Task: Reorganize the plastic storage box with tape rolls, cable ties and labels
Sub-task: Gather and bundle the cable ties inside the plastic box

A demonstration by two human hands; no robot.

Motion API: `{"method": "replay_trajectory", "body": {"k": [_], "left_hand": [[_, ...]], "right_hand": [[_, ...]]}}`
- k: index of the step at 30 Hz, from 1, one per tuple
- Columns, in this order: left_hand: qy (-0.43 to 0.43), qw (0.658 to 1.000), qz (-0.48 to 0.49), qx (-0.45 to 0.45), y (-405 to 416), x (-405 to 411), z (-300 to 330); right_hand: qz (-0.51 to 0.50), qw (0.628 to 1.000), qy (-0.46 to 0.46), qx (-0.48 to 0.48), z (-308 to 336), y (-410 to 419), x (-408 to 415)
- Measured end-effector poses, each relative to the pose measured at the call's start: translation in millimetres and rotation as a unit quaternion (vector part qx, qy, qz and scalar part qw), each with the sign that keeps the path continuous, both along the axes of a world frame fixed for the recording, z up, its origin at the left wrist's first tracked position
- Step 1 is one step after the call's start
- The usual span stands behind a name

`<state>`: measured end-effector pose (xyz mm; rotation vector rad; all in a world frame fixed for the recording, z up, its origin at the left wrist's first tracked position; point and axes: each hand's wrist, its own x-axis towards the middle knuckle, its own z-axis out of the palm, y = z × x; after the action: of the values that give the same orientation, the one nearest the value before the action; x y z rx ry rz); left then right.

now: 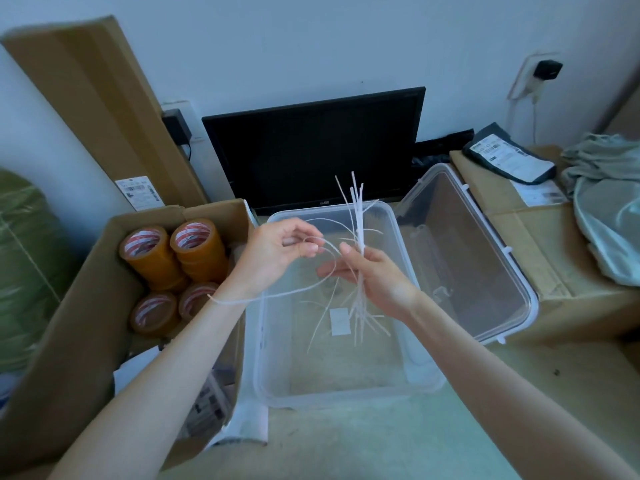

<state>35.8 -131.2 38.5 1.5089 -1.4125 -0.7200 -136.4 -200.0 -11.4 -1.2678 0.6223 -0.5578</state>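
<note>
While both hands work above the clear plastic box, things stand so:
Right hand: fingers curled round a bundle of white cable ties, held upright
Left hand: pinches one single tie — it bends in a loop
Lid: leaning just right of the box
Tape rolls: brown, in the cardboard carton at left
Label: white — on the box bottom

Dim, bluish, even light — soft focus, edges bowed by wide-angle.
</note>
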Motion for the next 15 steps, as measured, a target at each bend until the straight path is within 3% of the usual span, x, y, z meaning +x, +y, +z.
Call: {"method": "replay_trajectory", "body": {"k": [6, 15], "left_hand": [[-0.007, 0.999, 0.046, -0.028, -9.5, 2.5, -6.3], [-0.222, 0.973, -0.004, -0.058, -20.7, 18.3, -8.5]], "right_hand": [[-0.002, 0.988, -0.091, 0.124, -4.4, 3.5, 2.5], [0.11, 0.988, 0.081, 0.07, -1.1, 3.4, -20.1]]}}
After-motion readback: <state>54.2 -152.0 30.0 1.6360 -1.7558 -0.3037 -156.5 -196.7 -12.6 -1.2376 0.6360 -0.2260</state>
